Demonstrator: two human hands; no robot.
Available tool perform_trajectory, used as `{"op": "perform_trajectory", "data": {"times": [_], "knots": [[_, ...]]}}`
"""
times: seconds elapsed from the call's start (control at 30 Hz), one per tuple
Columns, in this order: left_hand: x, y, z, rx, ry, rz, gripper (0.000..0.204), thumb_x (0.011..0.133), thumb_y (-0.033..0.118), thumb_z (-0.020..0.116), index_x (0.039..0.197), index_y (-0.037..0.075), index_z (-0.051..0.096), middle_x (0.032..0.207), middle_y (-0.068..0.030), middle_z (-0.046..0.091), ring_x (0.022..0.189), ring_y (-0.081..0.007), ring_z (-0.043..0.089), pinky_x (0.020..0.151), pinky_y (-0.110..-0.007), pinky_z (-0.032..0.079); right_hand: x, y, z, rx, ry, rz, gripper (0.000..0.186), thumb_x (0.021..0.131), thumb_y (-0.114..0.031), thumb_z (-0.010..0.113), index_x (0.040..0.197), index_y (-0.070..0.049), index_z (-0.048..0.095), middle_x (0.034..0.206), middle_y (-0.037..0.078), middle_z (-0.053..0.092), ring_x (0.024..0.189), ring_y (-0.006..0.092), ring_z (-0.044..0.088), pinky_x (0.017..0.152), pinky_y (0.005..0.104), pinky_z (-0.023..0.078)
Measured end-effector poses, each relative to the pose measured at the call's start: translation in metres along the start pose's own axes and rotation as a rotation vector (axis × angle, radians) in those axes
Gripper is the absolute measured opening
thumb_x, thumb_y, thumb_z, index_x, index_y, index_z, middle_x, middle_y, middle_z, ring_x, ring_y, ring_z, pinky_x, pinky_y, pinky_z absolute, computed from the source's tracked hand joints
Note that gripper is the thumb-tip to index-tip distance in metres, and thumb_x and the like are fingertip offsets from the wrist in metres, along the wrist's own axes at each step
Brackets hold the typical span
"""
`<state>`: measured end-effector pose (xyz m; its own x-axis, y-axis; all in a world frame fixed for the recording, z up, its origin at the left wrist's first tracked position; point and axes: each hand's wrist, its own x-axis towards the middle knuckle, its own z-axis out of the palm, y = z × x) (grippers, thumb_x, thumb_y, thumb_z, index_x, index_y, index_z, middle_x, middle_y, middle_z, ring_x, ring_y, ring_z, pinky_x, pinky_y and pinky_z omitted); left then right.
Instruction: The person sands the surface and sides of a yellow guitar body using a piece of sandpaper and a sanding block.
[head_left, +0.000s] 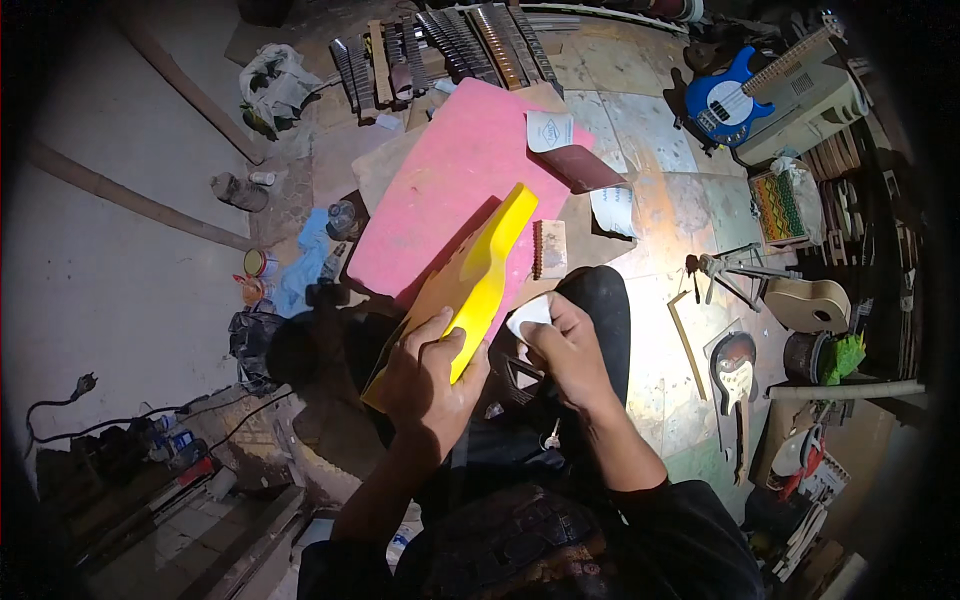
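My left hand (428, 382) grips a curved, bright yellow piece like a guitar body (492, 265), tilted on edge, its visible face bare tan. It leans over a pink pad (430, 170) at the middle of the view. My right hand (563, 355) is just right of the yellow piece, fingers closed on a small folded white piece (530, 312), paper or cloth, I cannot tell which. Above it on the pad's right edge lies a small tan block (550, 249) with a ridged side. Curled abrasive sheets (576, 172) with white and brown sides lie at the upper right of the pad.
Rows of guitar necks (452, 50) lie behind the pad. At right are a blue bass (736, 95), an acoustic guitar body (800, 300), another guitar (733, 370) and a metal stand (740, 275). At left are jars (260, 265), a blue cloth (305, 260) and cables (150, 410).
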<state>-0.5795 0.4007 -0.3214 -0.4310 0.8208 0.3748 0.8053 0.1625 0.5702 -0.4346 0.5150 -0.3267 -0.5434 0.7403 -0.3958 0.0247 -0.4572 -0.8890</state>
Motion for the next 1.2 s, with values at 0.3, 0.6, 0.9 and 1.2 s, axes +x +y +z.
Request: {"op": "perform_trajectory", "data": {"times": [0.3, 0.6, 0.9, 1.2], "knots": [[-0.002, 0.002, 0.004, 0.021, 0.048, 0.034, 0.032, 0.076, 0.014, 0.093, 0.096, 0.007, 0.069, 0.114, -0.0125, 0.073, 0.102, -0.0308, 0.073, 0.086, -0.039, 0.061, -0.004, 0.024, 0.029, -0.033, 0.003, -0.174, 0.021, 0.092, -0.008, 0.074, 0.084, -0.005, 0.054, 0.079, -0.001, 0.059, 0.075, 0.0054, 0.053, 0.068, 0.0247, 0.046], [0.0, -0.014, 0.01, 0.002, 0.084, 0.055, 0.044, 0.07, 0.005, 0.096, 0.102, 0.004, 0.065, 0.112, -0.0196, 0.073, 0.101, -0.0346, 0.074, 0.087, -0.038, 0.061, 0.011, 0.022, 0.03, -0.001, 0.126, -0.131, 0.028, 0.095, -0.01, 0.078, 0.081, -0.007, 0.054, 0.073, 0.001, 0.062, 0.07, 0.0043, 0.055, 0.062, 0.0254, 0.045], [0.009, -0.004, 0.001, 0.024, 0.082, 0.103, 0.04, 0.072, 0.006, 0.095, 0.097, 0.006, 0.065, 0.106, -0.016, 0.075, 0.094, -0.0325, 0.075, 0.082, -0.038, 0.062, 0.014, 0.028, 0.031, -0.099, 0.153, -0.253, 0.027, 0.09, -0.007, 0.079, 0.081, -0.006, 0.054, 0.074, -0.001, 0.059, 0.073, 0.0052, 0.054, 0.064, 0.0267, 0.046], [0.008, -0.011, 0.0, -0.019, 0.06, 0.114, 0.025, 0.082, 0.005, 0.084, 0.101, 0.004, 0.066, 0.111, -0.0181, 0.075, 0.096, -0.0326, 0.075, 0.086, -0.038, 0.062, 0.007, 0.031, 0.038, -0.047, 0.041, -0.243, 0.026, 0.089, -0.006, 0.079, 0.08, -0.006, 0.055, 0.076, 0.0, 0.062, 0.073, 0.0049, 0.056, 0.064, 0.0254, 0.046]]}}
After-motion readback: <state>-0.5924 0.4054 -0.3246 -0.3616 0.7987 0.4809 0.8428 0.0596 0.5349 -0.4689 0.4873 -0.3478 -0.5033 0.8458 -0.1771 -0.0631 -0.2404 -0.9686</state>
